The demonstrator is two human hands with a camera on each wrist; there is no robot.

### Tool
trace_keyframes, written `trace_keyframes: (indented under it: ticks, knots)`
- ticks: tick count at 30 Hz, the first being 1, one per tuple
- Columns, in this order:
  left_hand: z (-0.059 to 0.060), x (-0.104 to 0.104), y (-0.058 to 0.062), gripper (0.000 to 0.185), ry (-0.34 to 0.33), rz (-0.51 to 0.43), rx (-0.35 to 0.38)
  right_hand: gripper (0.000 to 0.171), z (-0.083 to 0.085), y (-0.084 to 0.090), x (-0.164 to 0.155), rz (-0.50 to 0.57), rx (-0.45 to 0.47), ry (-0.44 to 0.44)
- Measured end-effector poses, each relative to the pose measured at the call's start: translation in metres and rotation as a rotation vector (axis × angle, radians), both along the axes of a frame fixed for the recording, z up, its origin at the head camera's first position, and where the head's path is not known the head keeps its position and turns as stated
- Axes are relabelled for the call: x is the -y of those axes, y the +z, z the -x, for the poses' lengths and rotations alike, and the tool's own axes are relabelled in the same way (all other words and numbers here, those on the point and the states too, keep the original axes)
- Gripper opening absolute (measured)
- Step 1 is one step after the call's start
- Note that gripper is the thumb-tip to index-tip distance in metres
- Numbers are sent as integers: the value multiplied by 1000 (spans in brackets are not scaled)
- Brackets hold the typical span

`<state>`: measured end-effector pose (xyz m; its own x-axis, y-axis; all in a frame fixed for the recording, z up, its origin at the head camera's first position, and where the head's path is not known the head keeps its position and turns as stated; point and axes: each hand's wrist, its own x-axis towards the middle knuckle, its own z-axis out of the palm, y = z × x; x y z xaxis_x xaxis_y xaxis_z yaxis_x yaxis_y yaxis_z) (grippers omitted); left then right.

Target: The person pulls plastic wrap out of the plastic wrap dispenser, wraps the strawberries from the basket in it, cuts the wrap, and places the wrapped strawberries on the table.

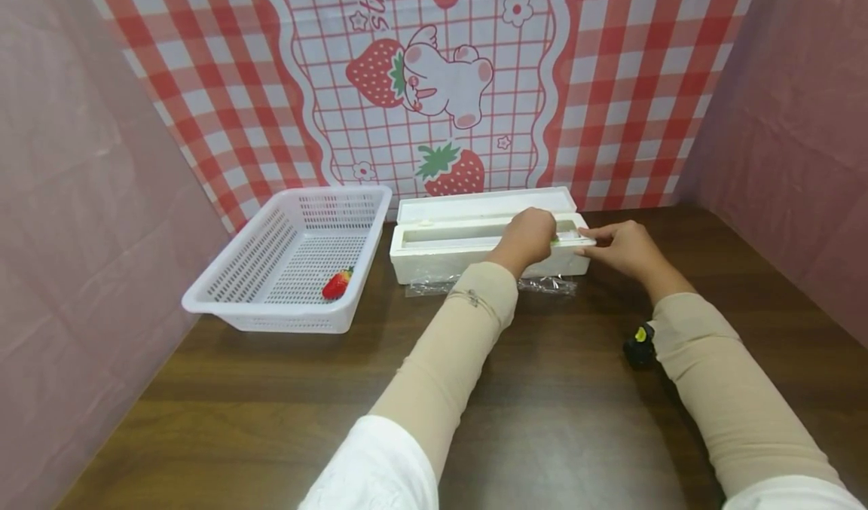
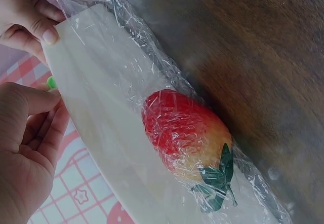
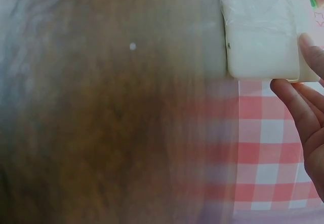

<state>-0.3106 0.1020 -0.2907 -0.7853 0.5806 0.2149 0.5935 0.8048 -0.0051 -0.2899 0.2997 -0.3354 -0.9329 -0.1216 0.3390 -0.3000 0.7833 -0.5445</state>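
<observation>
A long white cling film box [image 1: 434, 258] stands at the back with its lid [image 1: 484, 205] raised. My left hand [image 1: 531, 235] is over its right half, thumb and finger pinching a small green slider [image 2: 51, 82] at the box's edge. My right hand [image 1: 627, 250] holds the box's right end between thumb and fingers. Clear film [image 1: 434, 285] hangs along the front. In the left wrist view, a red and yellow fruit [image 2: 177, 130] with green leaves lies under that film, against the box; my left arm hides it in the head view.
A white perforated basket [image 1: 271, 320] stands on the left, with a strawberry [image 1: 335, 285] in its near right corner. Behind the box hangs a red checked cloth [image 1: 610, 118]; pink cloth [image 1: 780, 118] closes both sides. The brown wooden table [image 1: 271, 404] spreads in front.
</observation>
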Motion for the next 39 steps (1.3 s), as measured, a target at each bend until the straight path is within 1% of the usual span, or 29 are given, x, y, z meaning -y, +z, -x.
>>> trace_keyframes:
  ticks: [10,15,21,30,39]
  knots:
    - [-1,5,2,6,7,22,-9,49,-2,0,0,9,24,-6]
    - [-2,7,2,6,12,15,7,49,-2,1,1,13,25,-7]
    - [-1,10,3,12,16,9,25,49,-3,2,1,17,33,-14]
    - [-3,17,2,14,-4,13,22,49,-3,0,0,25,40,-23]
    - [-3,24,3,14,6,-4,28,51,-2,1,0,20,47,-23]
